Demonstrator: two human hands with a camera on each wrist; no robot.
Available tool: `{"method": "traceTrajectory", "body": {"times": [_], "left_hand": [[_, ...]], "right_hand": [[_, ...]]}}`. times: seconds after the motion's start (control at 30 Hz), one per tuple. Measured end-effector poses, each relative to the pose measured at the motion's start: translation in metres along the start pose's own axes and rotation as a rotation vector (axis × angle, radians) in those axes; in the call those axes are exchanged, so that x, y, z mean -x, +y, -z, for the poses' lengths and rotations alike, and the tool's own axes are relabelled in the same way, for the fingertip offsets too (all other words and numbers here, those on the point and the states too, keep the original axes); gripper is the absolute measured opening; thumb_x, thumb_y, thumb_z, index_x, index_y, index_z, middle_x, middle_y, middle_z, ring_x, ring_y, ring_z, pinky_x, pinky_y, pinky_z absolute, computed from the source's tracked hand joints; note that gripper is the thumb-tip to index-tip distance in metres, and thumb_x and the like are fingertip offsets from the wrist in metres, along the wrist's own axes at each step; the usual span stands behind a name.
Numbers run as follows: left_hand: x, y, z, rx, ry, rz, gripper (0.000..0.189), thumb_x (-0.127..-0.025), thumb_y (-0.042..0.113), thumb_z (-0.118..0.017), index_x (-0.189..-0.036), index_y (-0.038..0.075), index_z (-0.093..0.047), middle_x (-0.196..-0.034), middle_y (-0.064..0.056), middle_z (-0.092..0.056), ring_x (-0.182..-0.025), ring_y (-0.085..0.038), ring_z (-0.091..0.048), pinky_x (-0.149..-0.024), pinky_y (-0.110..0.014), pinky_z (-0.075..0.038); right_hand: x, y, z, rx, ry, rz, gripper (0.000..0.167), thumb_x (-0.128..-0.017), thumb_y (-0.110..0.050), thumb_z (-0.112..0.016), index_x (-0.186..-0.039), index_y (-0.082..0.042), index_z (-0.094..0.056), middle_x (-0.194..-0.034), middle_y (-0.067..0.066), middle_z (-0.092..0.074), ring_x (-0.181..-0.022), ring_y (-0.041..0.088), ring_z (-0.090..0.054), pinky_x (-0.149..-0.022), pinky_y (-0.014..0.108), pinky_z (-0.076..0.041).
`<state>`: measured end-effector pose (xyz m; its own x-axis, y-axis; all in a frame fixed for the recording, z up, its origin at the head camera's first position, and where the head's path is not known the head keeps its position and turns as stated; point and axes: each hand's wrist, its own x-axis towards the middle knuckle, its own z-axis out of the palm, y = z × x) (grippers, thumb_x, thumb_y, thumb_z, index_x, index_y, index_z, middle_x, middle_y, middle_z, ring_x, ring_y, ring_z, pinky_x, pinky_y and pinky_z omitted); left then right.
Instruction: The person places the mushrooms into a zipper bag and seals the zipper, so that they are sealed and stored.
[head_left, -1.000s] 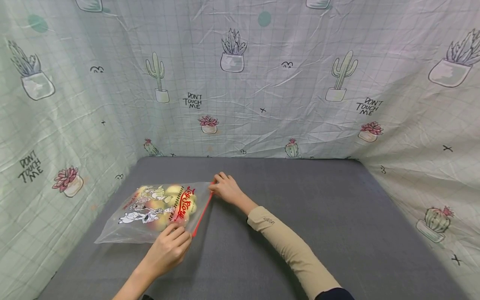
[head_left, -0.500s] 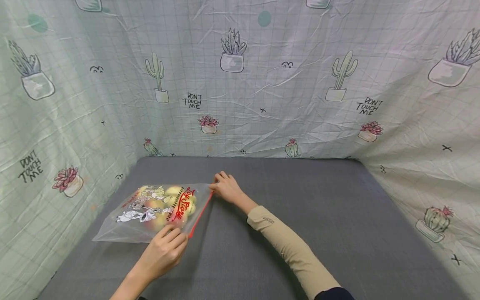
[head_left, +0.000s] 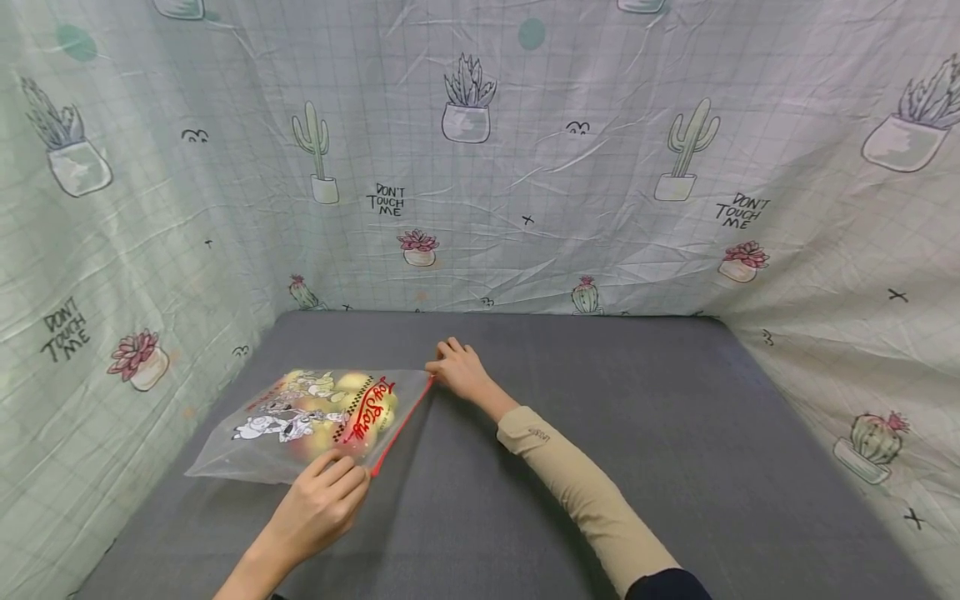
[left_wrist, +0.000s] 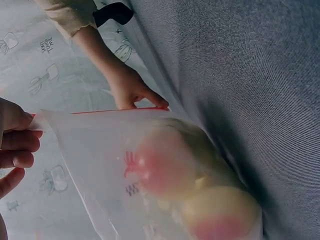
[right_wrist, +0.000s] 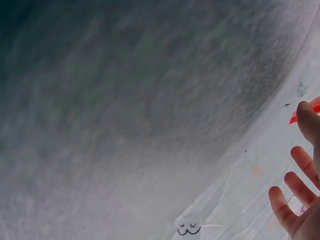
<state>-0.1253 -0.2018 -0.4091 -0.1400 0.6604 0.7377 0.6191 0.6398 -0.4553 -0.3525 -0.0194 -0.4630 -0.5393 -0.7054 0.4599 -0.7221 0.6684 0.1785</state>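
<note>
A clear plastic zip bag with printed cartoon figures and red lettering lies toward the left of the table. Inside are several round yellow-and-red fruits, their kind blurred by the plastic. A red zip strip runs along the bag's right edge. My left hand pinches the near corner by this strip. At the strip's far end, my right hand pinches the other corner between thumb and finger. In the right wrist view, only a short red end of the strip shows beside the thumb.
A dark grey cloth covers the table. Behind it and at both sides hangs a pale curtain printed with cacti and potted plants. The right forearm wears a beige sleeve.
My left hand has shifted slightly left with the near corner of the bag. My right hand stays at the far corner, its fingers slightly moved along the strip's end.
</note>
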Motion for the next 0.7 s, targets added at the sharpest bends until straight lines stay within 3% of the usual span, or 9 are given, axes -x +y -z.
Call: {"method": "traceTrajectory", "body": {"times": [0.7], "left_hand": [[-0.0012, 0.0044, -0.0038, -0.043, 0.001, -0.046, 0.030, -0.084, -0.001, -0.036, -0.058, 0.001, -0.052, -0.060, -0.004, -0.048, -0.058, -0.018, -0.044, -0.065, -0.032, -0.042]], "right_hand": [[-0.0036, 0.0043, -0.0038, 0.013, -0.050, -0.029, 0.011, -0.083, -0.032, -0.057, -0.092, -0.035, -0.064, -0.095, -0.001, -0.052, -0.086, 0.015, -0.043, -0.061, 0.027, -0.035]]}}
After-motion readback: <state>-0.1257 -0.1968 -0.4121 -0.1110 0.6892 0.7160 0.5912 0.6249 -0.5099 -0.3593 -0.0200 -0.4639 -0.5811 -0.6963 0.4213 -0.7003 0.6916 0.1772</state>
